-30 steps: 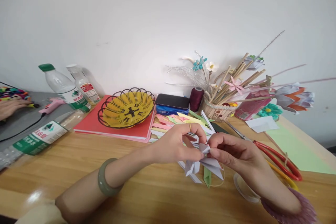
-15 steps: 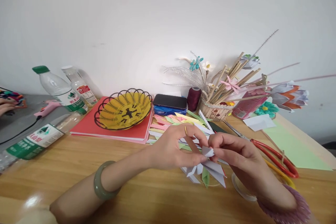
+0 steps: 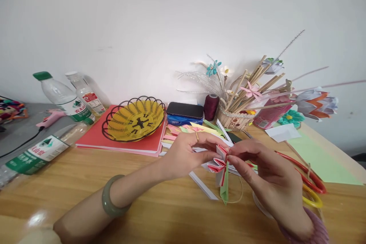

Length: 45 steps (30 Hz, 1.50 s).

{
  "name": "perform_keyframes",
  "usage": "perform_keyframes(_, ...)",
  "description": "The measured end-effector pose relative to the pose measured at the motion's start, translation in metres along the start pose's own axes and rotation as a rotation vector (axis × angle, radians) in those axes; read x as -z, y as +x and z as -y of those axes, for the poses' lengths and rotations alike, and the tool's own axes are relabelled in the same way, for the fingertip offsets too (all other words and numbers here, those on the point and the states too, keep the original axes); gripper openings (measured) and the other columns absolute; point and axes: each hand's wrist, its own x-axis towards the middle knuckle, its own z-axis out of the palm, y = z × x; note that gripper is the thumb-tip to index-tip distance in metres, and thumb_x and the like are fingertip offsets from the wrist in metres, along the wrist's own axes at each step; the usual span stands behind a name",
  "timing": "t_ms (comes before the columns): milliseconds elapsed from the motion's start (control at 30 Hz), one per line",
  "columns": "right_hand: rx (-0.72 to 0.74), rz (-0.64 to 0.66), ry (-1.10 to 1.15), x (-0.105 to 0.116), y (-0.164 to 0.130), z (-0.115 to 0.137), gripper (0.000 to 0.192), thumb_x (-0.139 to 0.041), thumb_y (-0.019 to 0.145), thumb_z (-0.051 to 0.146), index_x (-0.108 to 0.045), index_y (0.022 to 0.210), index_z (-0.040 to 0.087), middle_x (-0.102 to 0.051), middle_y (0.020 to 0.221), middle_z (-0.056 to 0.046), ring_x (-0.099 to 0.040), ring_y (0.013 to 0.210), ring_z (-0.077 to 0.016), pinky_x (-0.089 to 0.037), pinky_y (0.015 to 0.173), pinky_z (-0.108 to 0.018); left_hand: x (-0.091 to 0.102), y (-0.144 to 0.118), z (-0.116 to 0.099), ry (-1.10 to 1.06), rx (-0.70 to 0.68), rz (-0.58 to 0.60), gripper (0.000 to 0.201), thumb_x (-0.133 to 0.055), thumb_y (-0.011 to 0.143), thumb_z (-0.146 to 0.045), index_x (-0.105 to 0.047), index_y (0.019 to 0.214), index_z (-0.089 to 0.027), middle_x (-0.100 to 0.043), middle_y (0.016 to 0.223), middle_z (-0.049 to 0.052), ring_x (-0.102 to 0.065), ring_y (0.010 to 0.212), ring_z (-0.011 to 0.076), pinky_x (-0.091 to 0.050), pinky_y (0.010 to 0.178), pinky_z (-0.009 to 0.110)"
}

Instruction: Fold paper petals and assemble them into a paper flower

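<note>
Between my two hands is a folded paper piece (image 3: 219,164), pleated, white with red edges, its folded ends turned toward me. My left hand (image 3: 185,156) pinches its upper left side between thumb and fingers. Across from it, my right hand (image 3: 265,177) grips the right side with thumb and forefinger. Just below hangs or lies a green folded paper strip (image 3: 225,188); whether it joins the held piece I cannot tell. A white paper strip (image 3: 203,185) lies on the table under my hands, and a loop of thin cord shows beside the green strip.
Behind my hands lie several coloured folded strips (image 3: 174,131). A yellow woven basket (image 3: 134,122) sits on red paper (image 3: 88,137). Red-handled scissors (image 3: 311,179) are at the right, near green paper (image 3: 326,156). A phone (image 3: 185,109), thread spool (image 3: 211,107) and stick-filled holder (image 3: 236,120) stand behind. Bottles (image 3: 37,154) are left.
The folded paper has been turned, so its red-edged folds now face me. My right hand has shifted slightly up and left. A person's hand at the far left has left the view.
</note>
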Motion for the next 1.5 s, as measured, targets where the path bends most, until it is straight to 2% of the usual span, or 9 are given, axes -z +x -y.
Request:
perform_keyframes(167,0.175,-0.015,-0.170,0.0003,0.0001,0.0032,0.014,-0.059,0.077,0.013,-0.059,0.085,0.025,-0.062,0.076,-0.002,-0.059,0.067,-0.0167,-0.051,0.057,-0.031,-0.0019,-0.0007,-0.0001,-0.008,0.012,-0.020,0.014,-0.064,0.076,-0.020,-0.068,0.089,-0.017,-0.069,0.090,0.005,-0.065,0.082,0.0144,-0.053,0.075,0.023)
perform_keyframes(267,0.243,-0.054,-0.280,-0.0003,0.0004,0.0059,0.024,-0.060,0.076,0.011,-0.058,0.092,0.028,-0.063,0.078,-0.002,-0.061,0.069,-0.0175,-0.051,0.059,-0.031,-0.0034,-0.0009,-0.0014,0.044,-0.003,-0.046,0.013,-0.063,0.075,-0.018,-0.068,0.087,-0.016,-0.070,0.088,0.005,-0.066,0.080,0.0151,-0.054,0.073,0.024)
perform_keyframes(433,0.324,-0.125,-0.423,-0.0018,-0.0028,0.0072,0.028,-0.063,0.072,0.010,-0.060,0.093,0.028,-0.067,0.079,-0.002,-0.064,0.068,-0.0170,-0.053,0.060,-0.029,-0.0049,-0.0012,-0.0013,0.189,-0.160,-0.068,0.013,-0.061,0.076,-0.015,-0.068,0.088,-0.016,-0.070,0.091,0.007,-0.065,0.081,0.0152,-0.054,0.071,0.024)
perform_keyframes(567,0.350,-0.131,-0.513,-0.0013,-0.0044,0.0073,0.022,-0.063,0.073,0.014,-0.060,0.090,0.026,-0.069,0.077,-0.002,-0.066,0.067,-0.0176,-0.054,0.063,-0.030,-0.0049,-0.0018,0.0009,0.286,-0.290,-0.097,0.014,-0.060,0.077,-0.013,-0.067,0.089,-0.016,-0.071,0.088,0.006,-0.065,0.080,0.0140,-0.053,0.074,0.024)
perform_keyframes(867,0.391,-0.096,-0.543,-0.0001,-0.0050,0.0062,0.026,-0.063,0.074,0.010,-0.057,0.095,0.023,-0.069,0.078,-0.002,-0.065,0.069,-0.0163,-0.053,0.065,-0.029,-0.0052,-0.0020,0.0037,0.376,-0.419,-0.113,0.016,-0.059,0.078,-0.010,-0.066,0.092,-0.015,-0.071,0.087,0.006,-0.066,0.081,0.0133,-0.053,0.075,0.022)
perform_keyframes(1167,0.368,-0.089,-0.512,-0.0037,-0.0044,0.0097,0.021,-0.061,0.074,0.009,-0.055,0.087,0.024,-0.065,0.070,0.000,-0.061,0.061,-0.0133,-0.049,0.057,-0.026,-0.0036,-0.0025,0.0051,0.513,-0.558,-0.085,0.016,-0.056,0.080,-0.009,-0.065,0.093,-0.012,-0.071,0.086,0.010,-0.066,0.082,0.0141,-0.054,0.075,0.022)
perform_keyframes(1233,0.397,-0.103,-0.493,-0.0043,-0.0037,0.0094,0.019,-0.061,0.073,0.007,-0.055,0.084,0.022,-0.064,0.067,0.001,-0.061,0.059,-0.0120,-0.048,0.056,-0.024,-0.0033,-0.0031,0.0046,0.478,-0.545,-0.067,0.019,-0.057,0.079,-0.011,-0.064,0.096,-0.013,-0.071,0.089,0.009,-0.066,0.084,0.0145,-0.054,0.077,0.022)
perform_keyframes(1367,0.480,-0.094,-0.504,-0.0038,-0.0023,0.0086,0.017,-0.062,0.071,0.005,-0.058,0.082,0.017,-0.065,0.067,-0.002,-0.060,0.059,-0.0105,-0.048,0.057,-0.022,-0.0026,-0.0041,0.0020,0.301,-0.359,-0.012,0.031,-0.063,0.074,-0.014,-0.061,0.105,-0.011,-0.070,0.097,0.009,-0.066,0.083,0.0152,-0.054,0.075,0.022)
perform_keyframes(1500,0.494,-0.090,-0.502,-0.0025,-0.0016,0.0093,0.019,-0.063,0.072,0.004,-0.058,0.086,0.016,-0.066,0.069,-0.003,-0.060,0.061,-0.0104,-0.048,0.059,-0.022,-0.0025,-0.0031,0.0000,0.321,-0.337,-0.026,0.024,-0.067,0.072,-0.017,-0.065,0.095,-0.011,-0.071,0.091,0.008,-0.066,0.082,0.0153,-0.053,0.076,0.023)
